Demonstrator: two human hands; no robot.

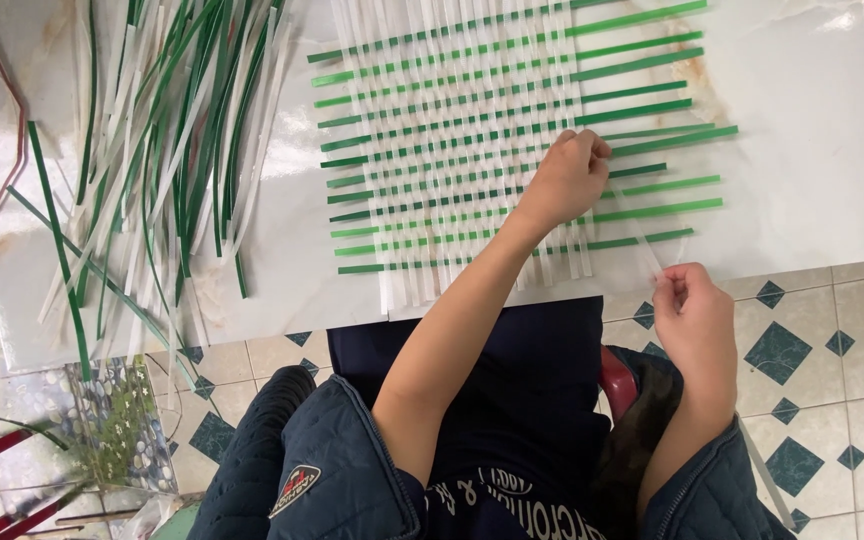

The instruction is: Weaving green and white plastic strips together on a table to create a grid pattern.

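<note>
A woven mat (462,130) of green and clear white plastic strips lies on the white marble table (802,120). My left hand (567,178) rests on the mat's right side, fingers pinched on the strips there. My right hand (694,315) is off the table's front edge and pinches the near end of a clear white strip (642,230), which runs up toward the left hand along the weave's right edge. Green strip ends stick out to the right of the weave.
A loose pile of green and white strips (162,130) covers the table's left part. A thin reddish strip (7,150) lies at the far left. Tiled floor (832,340) with teal diamonds shows below. Dark blue jacket sleeves are pushed back.
</note>
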